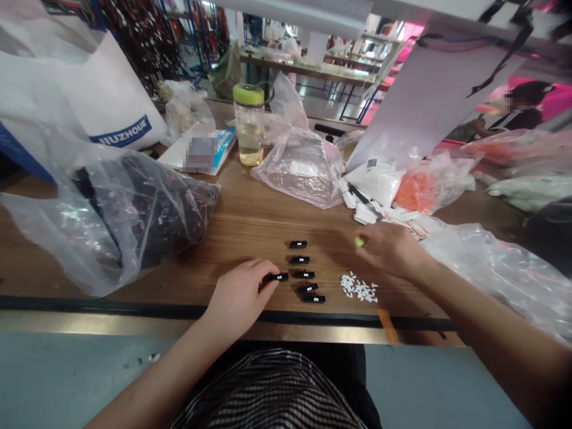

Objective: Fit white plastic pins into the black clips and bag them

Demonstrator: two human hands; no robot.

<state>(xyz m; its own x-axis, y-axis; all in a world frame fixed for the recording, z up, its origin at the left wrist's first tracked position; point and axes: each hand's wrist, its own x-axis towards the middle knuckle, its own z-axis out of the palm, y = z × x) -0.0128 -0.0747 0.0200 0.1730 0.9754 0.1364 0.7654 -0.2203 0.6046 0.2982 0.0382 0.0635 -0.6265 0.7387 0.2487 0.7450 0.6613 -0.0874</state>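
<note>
My left hand pinches a small black rectangular piece with two white dots, low over the wooden table. Just right of it, several similar black pieces lie in a loose column, the topmost black piece farthest from me. The two nearest lie close together, and one is slightly turned. My right hand, smeared by motion, is closed at the fingertips around a small yellow-green object whose kind I cannot make out. Below that hand lies a scattered heap of tiny white pieces.
A large plastic bag of dark items lies at left, near a white carrier bag. Behind stand a lidded bottle and a clear plastic bag. An orange-filled bag and plastic sheeting crowd the right. Someone sits far right.
</note>
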